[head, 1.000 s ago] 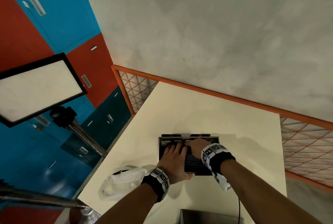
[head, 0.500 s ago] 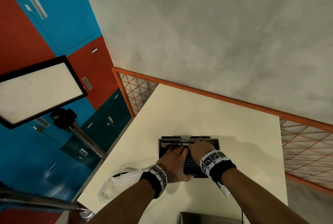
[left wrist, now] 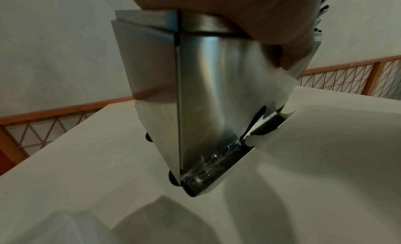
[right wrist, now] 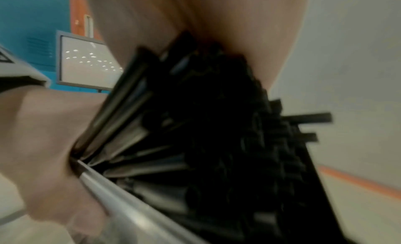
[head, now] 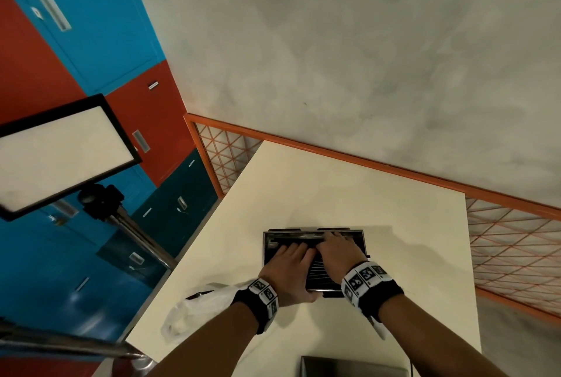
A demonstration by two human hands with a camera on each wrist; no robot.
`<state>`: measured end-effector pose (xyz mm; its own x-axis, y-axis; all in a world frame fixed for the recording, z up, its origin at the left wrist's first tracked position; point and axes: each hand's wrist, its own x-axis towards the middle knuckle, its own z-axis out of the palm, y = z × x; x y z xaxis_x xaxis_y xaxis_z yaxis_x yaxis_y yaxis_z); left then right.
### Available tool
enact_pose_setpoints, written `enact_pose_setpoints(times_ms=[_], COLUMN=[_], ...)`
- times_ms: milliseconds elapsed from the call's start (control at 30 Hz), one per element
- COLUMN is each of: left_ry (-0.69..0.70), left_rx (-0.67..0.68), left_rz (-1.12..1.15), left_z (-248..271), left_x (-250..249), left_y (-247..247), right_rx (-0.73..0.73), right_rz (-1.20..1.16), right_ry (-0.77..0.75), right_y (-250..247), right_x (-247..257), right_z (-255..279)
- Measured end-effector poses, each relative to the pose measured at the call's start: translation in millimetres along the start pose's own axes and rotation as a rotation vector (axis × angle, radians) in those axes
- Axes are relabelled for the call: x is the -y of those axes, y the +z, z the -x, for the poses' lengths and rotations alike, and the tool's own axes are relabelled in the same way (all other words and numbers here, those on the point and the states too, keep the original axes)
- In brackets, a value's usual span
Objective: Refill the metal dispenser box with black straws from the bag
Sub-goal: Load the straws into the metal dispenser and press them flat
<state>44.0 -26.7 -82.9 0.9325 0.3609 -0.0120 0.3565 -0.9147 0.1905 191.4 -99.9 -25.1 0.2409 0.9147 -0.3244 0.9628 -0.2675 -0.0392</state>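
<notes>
Metal dispenser box set on worktop, black straws inside pressed by flat-fingered left hand and right hand, plastic bag left of box.

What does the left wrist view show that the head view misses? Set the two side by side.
Only the left wrist view shows the metal dispenser box's outer side walls and the slot at its base with something black inside.

Only the head view shows the black straws in the open top, both hands, the left hand and right hand lying on them, and the white plastic bag.

Both show the box on the cream table, with the thumb against the box's near wall.
</notes>
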Motion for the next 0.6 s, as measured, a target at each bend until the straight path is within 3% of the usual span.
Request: enact_pose_setpoints(times_ms=[100, 267, 433, 600], left_ry=[-0.067, -0.163, -0.174, -0.181], left_rx=[0.088, 0.147, 0.129, 0.145], left_rz=[0.024, 0.033, 0.018, 0.007], left_z=[-2.6, -3.2, -1.2, -2.4], left_x=[-1.8, -4.8, -6.0, -6.1], left_y=[-2.4, 2.9, 10.1, 8.2], right_rx=[-0.055, -0.166, -0.155, -0.044], right_rz=[-0.123, -0.067, -0.005, -0.055], right_ry=[0.014, 0.009, -0.032, -0.089], right_y=[3.6, 27.8, 33.1, 25.8], right_x=[-5.3, -6.3, -5.5, -7.2], right_z=[2.1, -0.4, 0.0, -13.4])
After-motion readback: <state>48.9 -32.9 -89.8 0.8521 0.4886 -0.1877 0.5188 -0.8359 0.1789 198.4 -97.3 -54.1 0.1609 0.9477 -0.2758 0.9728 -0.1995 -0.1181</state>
